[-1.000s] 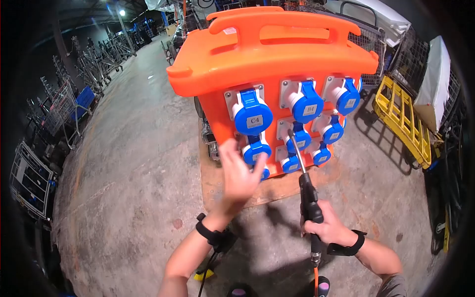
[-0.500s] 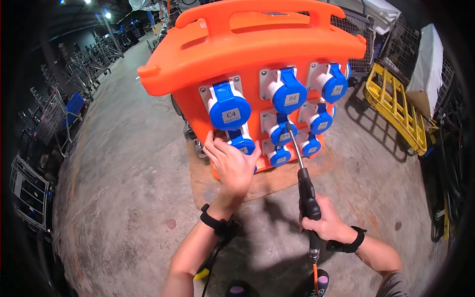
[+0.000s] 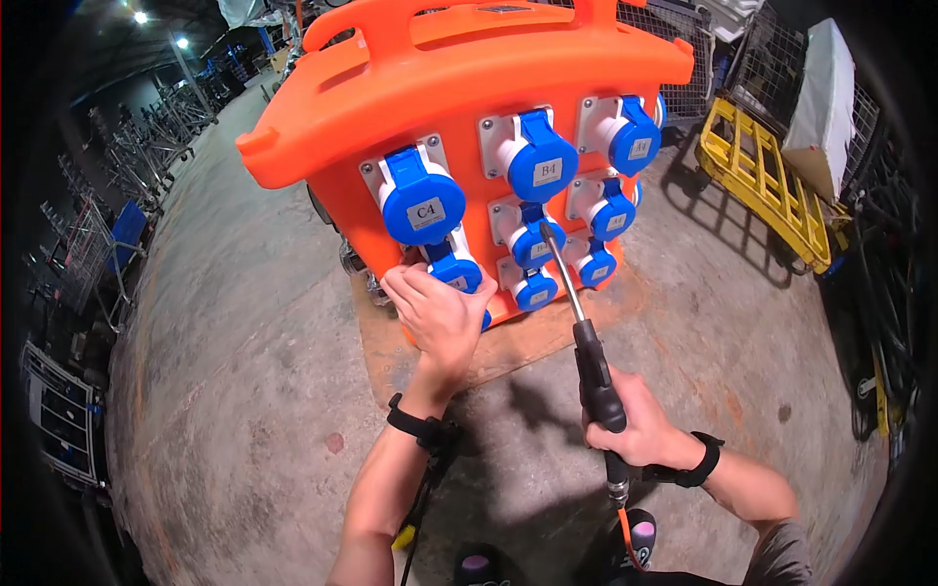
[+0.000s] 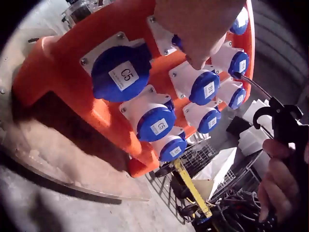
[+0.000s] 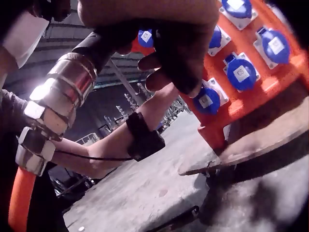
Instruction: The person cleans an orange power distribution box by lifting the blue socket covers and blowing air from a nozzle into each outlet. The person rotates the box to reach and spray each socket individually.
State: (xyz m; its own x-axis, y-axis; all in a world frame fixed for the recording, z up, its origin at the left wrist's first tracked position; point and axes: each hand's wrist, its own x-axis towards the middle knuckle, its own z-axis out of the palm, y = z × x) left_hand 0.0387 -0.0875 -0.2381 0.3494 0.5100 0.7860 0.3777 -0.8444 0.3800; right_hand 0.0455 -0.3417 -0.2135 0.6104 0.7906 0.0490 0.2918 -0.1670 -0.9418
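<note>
In the head view a large orange plastic box [image 3: 459, 93] carries rows of white power sockets with blue flip caps. My left hand [image 3: 438, 314] grips a capped socket [image 3: 451, 266] under the one labelled C4 [image 3: 423, 207], thumb on its right side and fingers on its left. The palm hides part of that cap. With my right hand [image 3: 640, 420] I hold a black air blow gun [image 3: 594, 376] by its handle. Its metal nozzle points up at a middle-column socket [image 3: 535, 244], the tip overlapping the cap in this view. An orange hose [image 3: 626, 537] joins the metal coupling [image 5: 60, 94] below the handle.
The box stands on a wooden board [image 3: 518, 366] on the concrete floor [image 3: 254, 371]. A yellow trolley [image 3: 762, 186] leans at the right near wire cages. Metal stands [image 3: 122, 195] line the left side. My feet are close below the hose.
My left hand has gone from spread beside the lower-left socket to gripping it. The box has shifted left and up in the head view. The blow gun stays in my right hand.
</note>
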